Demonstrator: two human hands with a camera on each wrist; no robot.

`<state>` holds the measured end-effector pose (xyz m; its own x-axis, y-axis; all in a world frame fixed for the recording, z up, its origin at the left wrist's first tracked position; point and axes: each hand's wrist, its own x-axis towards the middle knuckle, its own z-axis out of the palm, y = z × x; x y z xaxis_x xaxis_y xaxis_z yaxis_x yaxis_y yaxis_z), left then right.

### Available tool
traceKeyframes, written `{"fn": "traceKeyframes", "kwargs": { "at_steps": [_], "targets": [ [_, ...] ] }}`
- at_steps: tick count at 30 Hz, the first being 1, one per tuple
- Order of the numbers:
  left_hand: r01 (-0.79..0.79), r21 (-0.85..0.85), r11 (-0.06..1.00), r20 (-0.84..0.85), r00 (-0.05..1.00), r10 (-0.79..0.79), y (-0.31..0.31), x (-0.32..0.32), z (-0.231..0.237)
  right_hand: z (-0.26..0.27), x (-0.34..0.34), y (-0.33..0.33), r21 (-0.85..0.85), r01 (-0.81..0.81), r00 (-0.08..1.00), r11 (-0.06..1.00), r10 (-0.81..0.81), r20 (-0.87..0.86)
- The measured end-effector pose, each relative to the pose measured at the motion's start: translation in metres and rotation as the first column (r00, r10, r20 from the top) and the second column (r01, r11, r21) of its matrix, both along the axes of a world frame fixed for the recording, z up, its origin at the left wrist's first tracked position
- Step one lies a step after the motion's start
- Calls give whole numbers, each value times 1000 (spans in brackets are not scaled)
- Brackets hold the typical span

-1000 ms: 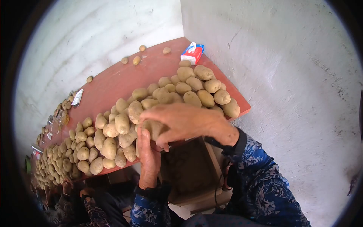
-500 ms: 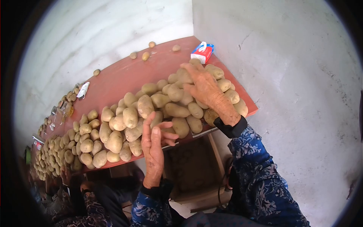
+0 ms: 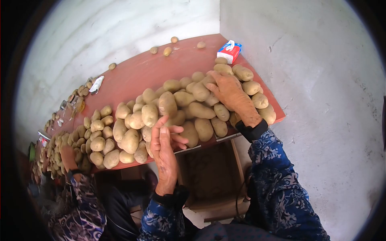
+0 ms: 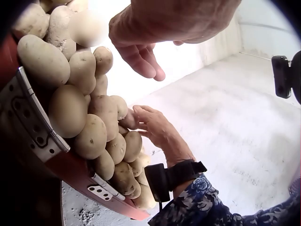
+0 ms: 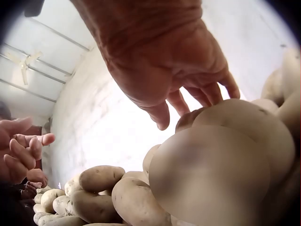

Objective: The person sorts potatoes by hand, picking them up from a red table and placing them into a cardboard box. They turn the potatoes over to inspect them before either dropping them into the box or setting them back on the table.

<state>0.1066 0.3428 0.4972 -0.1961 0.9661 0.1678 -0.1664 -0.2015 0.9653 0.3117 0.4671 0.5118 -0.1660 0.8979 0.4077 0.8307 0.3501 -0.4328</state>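
Observation:
A heap of potatoes [image 3: 203,128] lies along the front of the red table [image 3: 132,86]. My right hand [image 3: 233,96] is over the right end of the heap. Its fingers reach loosely down beside a small brownish potato [image 5: 184,121]; in the right wrist view the thumb [image 5: 161,115] is straight and stands off from that potato. Part of that potato is hidden by nearer ones. Palm turned inward, my left hand [image 3: 165,154] is raised before the table's front edge, fingers spread and loosely bent, with nothing held.
A tissue pack [image 3: 229,51] stands at the back right corner. Several loose potatoes [image 3: 167,51] lie along the wall. Below the table edge is an open wooden drawer or box [image 3: 211,170]. Another person's hand [image 3: 68,156] touches the heap at left.
A second ago both hands held a potato together at the table's front. My right hand has since parted and moved away to the heap's far right; the left stayed, its fingers opening.

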Motion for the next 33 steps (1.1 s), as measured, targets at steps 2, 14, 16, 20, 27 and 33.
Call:
{"fn": "traceKeyframes", "kwargs": {
  "at_steps": [2, 14, 16, 20, 27, 33],
  "targets": [
    [-24, -11, 1000, 21, 999, 24, 0, -1, 2, 8, 2, -6, 13, 46, 997, 999, -47, 67],
    [-186, 32, 982, 146, 973, 180, 1, -6, 2, 40, -8, -34, 430, -94, 981, 898, 157, -113],
    [-210, 59, 976, 150, 968, 199, 4, -10, 0, 38, -12, -39, 456, -111, 978, 883, 180, -110],
    [-235, 27, 972, 168, 959, 228, 10, -19, -4, 39, -22, -54, 346, -310, 910, 886, 381, -160],
    [-265, 56, 963, 154, 955, 254, 16, -32, -6, -1, -66, -91, -162, -751, 660, 640, 717, -225],
    [-247, 83, 965, 166, 959, 231, 16, -37, -8, -68, -80, -110, -544, -696, 608, 468, 787, -101]
  ]
}}
